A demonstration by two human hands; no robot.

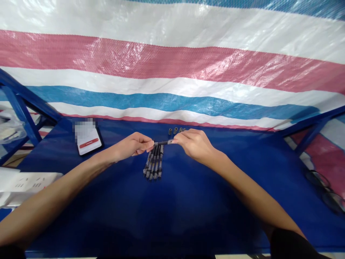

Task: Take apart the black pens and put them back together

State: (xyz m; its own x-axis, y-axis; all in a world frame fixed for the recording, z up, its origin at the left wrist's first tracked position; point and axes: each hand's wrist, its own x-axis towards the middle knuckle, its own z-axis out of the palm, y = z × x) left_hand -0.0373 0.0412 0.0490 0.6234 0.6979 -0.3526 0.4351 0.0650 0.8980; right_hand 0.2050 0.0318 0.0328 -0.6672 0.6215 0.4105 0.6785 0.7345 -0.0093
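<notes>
Left hand (132, 145) and right hand (194, 144) grasp a black pen (163, 142) at opposite ends; a slipped grip could drop it onto the lined-up pens (153, 162) on the counter (188, 205).

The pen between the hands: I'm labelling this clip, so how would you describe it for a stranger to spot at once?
On the dark blue table below the striped tarp, black pens lie side by side. Just above them, one pen runs crosswise, pinched between the left hand and right hand; it alone is held, not lying with the others.
</notes>
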